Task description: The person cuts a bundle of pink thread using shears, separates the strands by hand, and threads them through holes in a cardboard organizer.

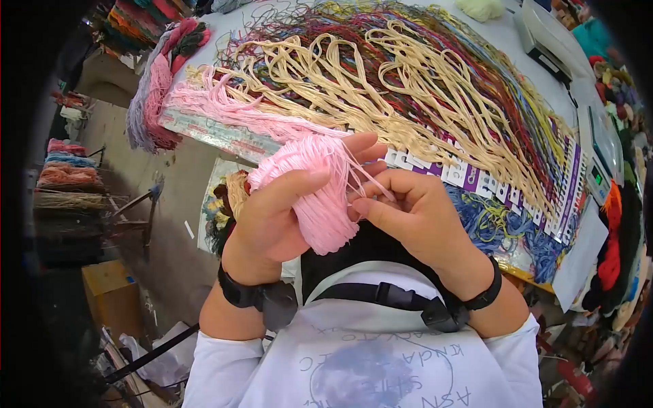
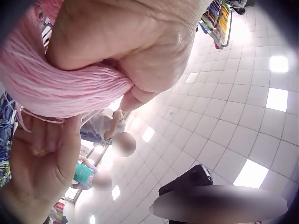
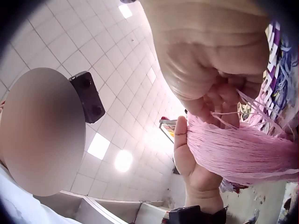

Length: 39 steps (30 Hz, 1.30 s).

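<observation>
A thick bundle of pink thread (image 1: pixel 316 187) lies across my left hand (image 1: pixel 269 211), which grips it between thumb and fingers. My right hand (image 1: pixel 422 214) is just to the right of it, thumb and forefinger pinching a few loose strands (image 1: pixel 360 178) drawn out from the bundle. In the right wrist view those strands (image 3: pixel 252 105) run from the curled fingertips, with the pink bundle (image 3: pixel 243 151) close below. The left wrist view shows the bundle (image 2: pixel 60 84) wrapped by the left hand (image 2: pixel 126 37).
Cream thread (image 1: pixel 408 129) and multicoloured threads spread over the table beyond my hands. More pink thread (image 1: pixel 224 109) lies at its left edge. A purple and white card strip (image 1: pixel 476 177) runs along the near side. A scale (image 1: pixel 598 177) stands at the right.
</observation>
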### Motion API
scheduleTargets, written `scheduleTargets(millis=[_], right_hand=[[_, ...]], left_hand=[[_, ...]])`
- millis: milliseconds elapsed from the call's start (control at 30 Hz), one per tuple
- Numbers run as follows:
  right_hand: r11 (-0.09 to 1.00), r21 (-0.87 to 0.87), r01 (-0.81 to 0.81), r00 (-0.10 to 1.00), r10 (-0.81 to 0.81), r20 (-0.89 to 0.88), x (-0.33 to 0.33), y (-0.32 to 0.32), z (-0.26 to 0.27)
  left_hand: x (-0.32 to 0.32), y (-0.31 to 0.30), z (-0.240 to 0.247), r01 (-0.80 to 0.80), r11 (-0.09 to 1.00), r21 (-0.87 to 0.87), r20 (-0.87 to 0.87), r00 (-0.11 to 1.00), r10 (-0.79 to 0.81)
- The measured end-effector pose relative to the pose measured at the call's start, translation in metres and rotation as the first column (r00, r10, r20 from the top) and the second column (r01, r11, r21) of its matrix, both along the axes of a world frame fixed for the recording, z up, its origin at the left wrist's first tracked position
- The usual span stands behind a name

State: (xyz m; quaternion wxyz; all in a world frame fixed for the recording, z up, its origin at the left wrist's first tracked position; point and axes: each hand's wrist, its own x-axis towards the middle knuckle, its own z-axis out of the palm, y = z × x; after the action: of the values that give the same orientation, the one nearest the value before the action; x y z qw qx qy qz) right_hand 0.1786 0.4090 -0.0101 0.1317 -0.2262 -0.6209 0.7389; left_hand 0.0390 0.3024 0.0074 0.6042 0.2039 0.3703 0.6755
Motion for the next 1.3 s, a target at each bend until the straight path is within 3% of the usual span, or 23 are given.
scheduleTargets(millis=[200,400,467,500,600,1000,1100,1167,1200,1267,1300], right_hand=[[0.996,0.083,-0.029,0.992,0.018,0.128,0.000,0.000,0.009],[0.998,-0.051,-0.042,0.999,0.041,-0.023,0.000,0.002,-0.003],[0.972,-0.231,-0.052,0.992,0.024,-0.120,0.000,0.002,-0.001],[0.971,-0.232,-0.053,0.992,0.025,-0.120,0.000,0.004,-0.001],[0.960,-0.267,-0.091,0.993,0.066,-0.100,0.002,0.008,-0.002],[0.939,-0.322,-0.117,0.982,0.061,-0.180,0.000,0.002,0.001],[0.948,-0.295,-0.119,0.977,0.060,-0.204,-0.001,0.001,0.001],[0.993,0.092,-0.075,0.981,0.090,-0.170,-0.002,0.004,-0.006],[0.993,0.095,-0.075,0.981,0.091,-0.171,-0.003,0.003,-0.007],[0.989,-0.126,0.074,0.975,-0.099,-0.201,-0.006,0.002,-0.008],[0.959,-0.258,0.118,0.980,-0.153,-0.123,-0.005,0.004,0.003]], left_hand=[[0.002,0.003,-0.003,0.001,1.000,-0.002,0.014,1.000,-0.001],[-0.006,0.002,0.001,-0.034,0.999,-0.038,-0.046,0.998,0.032],[-0.011,0.000,0.004,-0.016,0.999,-0.044,-0.140,0.990,0.010],[-0.012,0.000,0.005,0.002,0.999,-0.049,-0.232,0.973,-0.014],[-0.006,0.002,0.008,-0.069,0.995,-0.075,-0.270,0.962,0.046],[-0.007,0.000,0.005,-0.081,0.995,-0.050,-0.222,0.973,0.068],[-0.007,-0.001,0.005,-0.088,0.995,-0.046,-0.203,0.976,0.077],[-0.007,-0.001,0.004,-0.070,0.997,-0.027,-0.189,0.980,0.063],[-0.008,-0.001,0.004,-0.049,0.999,-0.013,-0.174,0.984,0.046],[-0.009,0.000,0.006,-0.048,0.999,-0.018,-0.136,0.990,0.046],[-0.009,0.000,0.008,-0.046,0.999,-0.026,-0.097,0.994,0.043]])
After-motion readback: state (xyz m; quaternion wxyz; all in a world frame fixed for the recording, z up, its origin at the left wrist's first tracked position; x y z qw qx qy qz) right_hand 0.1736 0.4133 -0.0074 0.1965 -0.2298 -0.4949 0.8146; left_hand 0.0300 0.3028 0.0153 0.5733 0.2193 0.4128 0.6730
